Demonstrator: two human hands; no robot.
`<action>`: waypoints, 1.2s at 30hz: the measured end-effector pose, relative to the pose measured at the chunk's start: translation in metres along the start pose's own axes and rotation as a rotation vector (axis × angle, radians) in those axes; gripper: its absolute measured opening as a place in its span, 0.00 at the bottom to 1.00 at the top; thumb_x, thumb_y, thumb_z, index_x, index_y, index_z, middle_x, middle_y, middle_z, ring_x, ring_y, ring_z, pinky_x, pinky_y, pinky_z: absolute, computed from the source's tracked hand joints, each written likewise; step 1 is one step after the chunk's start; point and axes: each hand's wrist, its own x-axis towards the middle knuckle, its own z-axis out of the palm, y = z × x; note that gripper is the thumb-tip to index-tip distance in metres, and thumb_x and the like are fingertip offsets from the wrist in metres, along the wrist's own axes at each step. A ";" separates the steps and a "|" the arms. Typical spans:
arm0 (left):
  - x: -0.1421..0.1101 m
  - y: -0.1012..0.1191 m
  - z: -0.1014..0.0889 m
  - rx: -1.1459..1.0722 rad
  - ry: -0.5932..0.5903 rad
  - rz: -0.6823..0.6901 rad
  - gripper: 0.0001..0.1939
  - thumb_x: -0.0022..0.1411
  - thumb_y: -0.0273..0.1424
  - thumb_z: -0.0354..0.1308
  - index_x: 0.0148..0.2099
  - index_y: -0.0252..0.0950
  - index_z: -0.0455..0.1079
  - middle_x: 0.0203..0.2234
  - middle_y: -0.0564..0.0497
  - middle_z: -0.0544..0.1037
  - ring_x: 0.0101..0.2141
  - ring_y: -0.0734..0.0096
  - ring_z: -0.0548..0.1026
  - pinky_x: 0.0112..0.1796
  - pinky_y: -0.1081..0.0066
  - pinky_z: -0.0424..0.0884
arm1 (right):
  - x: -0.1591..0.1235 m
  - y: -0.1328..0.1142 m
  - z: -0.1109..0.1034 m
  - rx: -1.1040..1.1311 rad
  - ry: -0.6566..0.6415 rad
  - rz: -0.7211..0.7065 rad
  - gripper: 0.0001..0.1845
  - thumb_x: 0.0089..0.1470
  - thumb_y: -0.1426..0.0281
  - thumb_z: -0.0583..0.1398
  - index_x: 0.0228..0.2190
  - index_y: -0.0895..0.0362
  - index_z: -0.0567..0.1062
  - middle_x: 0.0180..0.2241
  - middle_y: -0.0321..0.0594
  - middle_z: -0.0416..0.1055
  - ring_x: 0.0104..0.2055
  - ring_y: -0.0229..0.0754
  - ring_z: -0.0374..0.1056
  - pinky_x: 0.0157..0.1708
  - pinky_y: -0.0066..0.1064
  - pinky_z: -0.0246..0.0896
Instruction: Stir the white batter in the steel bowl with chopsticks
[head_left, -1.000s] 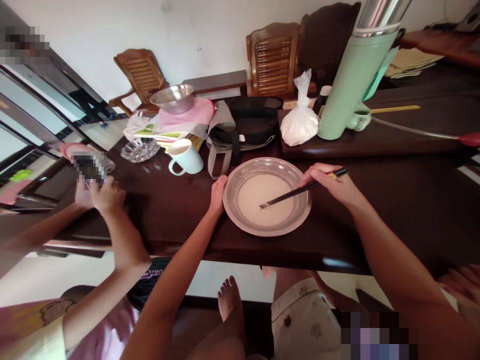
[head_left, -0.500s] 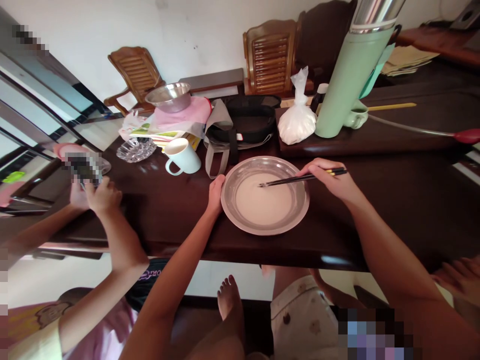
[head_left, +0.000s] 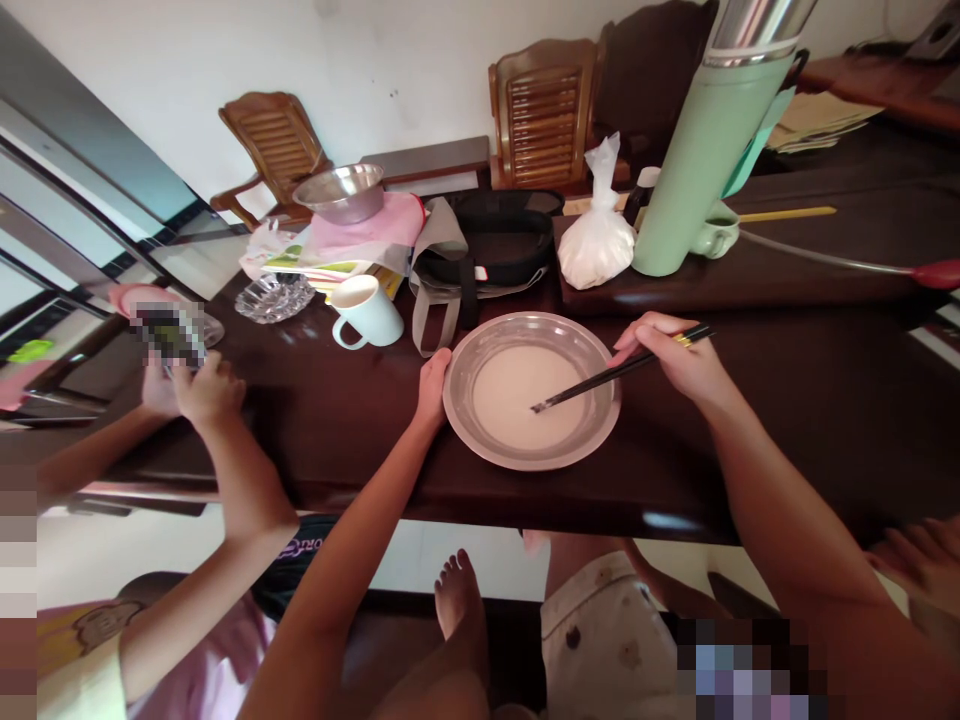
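Observation:
A wide metal basin (head_left: 459, 410) holding a pale, milky liquid (head_left: 517, 395) rests near the front edge of the dark table. My left hand (head_left: 433, 385) grips the basin's left rim. In my right hand (head_left: 664, 350), at the basin's right side, is a pair of black chopsticks (head_left: 592, 382) with gold bands. Their tips, coated in something whitish, dip at the middle of the liquid. The two sticks lie close together.
Behind the basin stand a white mug (head_left: 367, 312), a glass dish (head_left: 274, 298), a grey-black bag (head_left: 487, 260), a tied bag of white powder (head_left: 598, 245) and a tall green thermos (head_left: 709, 170). On the left another person's hands (head_left: 206, 385) hold a blurred-out device.
The chopstick tips have swung toward me and slightly right through the liquid, and my right hand has shifted a little right. My left hand and the basin stay put.

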 end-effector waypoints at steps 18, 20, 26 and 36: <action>-0.002 0.004 0.001 0.006 0.020 -0.009 0.21 0.63 0.26 0.50 0.18 0.37 0.53 0.17 0.57 0.55 0.22 0.76 0.53 0.26 0.76 0.57 | 0.000 -0.003 -0.002 -0.091 0.043 -0.017 0.15 0.59 0.58 0.59 0.28 0.52 0.80 0.27 0.38 0.79 0.32 0.44 0.76 0.37 0.36 0.70; -0.002 0.002 0.001 0.009 0.009 0.000 0.20 0.62 0.26 0.50 0.18 0.37 0.53 0.17 0.57 0.55 0.22 0.76 0.53 0.26 0.76 0.57 | 0.000 -0.002 -0.002 -0.015 0.044 0.017 0.15 0.58 0.57 0.59 0.28 0.53 0.79 0.24 0.38 0.77 0.28 0.43 0.75 0.34 0.36 0.70; -0.002 0.002 0.001 0.008 0.015 -0.011 0.21 0.63 0.27 0.50 0.18 0.37 0.52 0.16 0.57 0.54 0.22 0.76 0.52 0.25 0.75 0.57 | -0.001 -0.006 0.001 -0.174 -0.073 -0.023 0.16 0.58 0.56 0.59 0.29 0.51 0.81 0.32 0.39 0.79 0.38 0.44 0.75 0.41 0.36 0.70; -0.002 0.002 0.001 0.009 0.010 -0.005 0.21 0.63 0.26 0.49 0.18 0.37 0.52 0.16 0.57 0.54 0.22 0.76 0.51 0.25 0.75 0.56 | -0.001 -0.005 0.002 -0.210 -0.108 -0.038 0.15 0.60 0.58 0.58 0.31 0.51 0.81 0.34 0.39 0.80 0.39 0.45 0.76 0.42 0.36 0.69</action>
